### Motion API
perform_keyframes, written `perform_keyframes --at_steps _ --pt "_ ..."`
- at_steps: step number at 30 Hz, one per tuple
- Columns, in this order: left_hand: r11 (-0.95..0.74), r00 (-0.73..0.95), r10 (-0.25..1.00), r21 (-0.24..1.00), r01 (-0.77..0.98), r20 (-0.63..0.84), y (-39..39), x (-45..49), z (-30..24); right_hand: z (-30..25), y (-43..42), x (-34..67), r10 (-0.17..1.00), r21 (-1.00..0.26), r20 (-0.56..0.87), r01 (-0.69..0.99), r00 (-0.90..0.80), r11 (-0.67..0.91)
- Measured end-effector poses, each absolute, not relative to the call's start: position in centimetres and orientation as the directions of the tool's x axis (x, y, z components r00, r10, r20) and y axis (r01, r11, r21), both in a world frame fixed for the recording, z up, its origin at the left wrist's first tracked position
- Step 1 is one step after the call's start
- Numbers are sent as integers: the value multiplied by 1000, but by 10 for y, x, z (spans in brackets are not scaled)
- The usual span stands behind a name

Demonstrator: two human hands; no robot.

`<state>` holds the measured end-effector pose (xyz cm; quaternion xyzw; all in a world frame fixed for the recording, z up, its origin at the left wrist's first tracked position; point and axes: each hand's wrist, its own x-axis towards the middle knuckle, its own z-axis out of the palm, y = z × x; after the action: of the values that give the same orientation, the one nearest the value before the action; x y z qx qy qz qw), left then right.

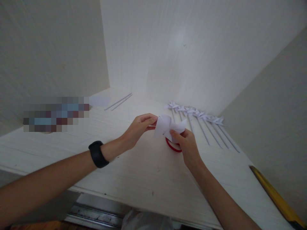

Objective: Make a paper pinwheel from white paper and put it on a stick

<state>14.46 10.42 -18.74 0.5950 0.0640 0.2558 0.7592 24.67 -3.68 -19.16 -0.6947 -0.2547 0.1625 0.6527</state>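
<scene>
Both hands hold a folded white paper piece (168, 126) above the white table (144, 172). My left hand (139, 127) pinches its left edge with thumb and fingers closed; a black band is on that wrist. My right hand (188, 145) grips the paper's lower right part with closed fingers. A red ring-shaped object (173, 147) lies on the table just under the paper, partly hidden by my right hand.
A row of several finished white paper pinwheels on sticks (201, 119) lies at the back right. Two loose white sticks (118, 102) and a white sheet (99, 101) lie at the back left. A yellow stick (275, 195) rests at the right edge.
</scene>
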Motion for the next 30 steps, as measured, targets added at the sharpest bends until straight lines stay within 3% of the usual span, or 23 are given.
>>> perform_keyframes --at_steps 13,30 --pt "105 913 357 962 -251 199 100 147 -192 -191 -36 243 594 -991 117 134 796 16" --pt "163 922 346 956 -244 176 96 146 -190 -187 -36 232 644 -987 144 158 752 36"
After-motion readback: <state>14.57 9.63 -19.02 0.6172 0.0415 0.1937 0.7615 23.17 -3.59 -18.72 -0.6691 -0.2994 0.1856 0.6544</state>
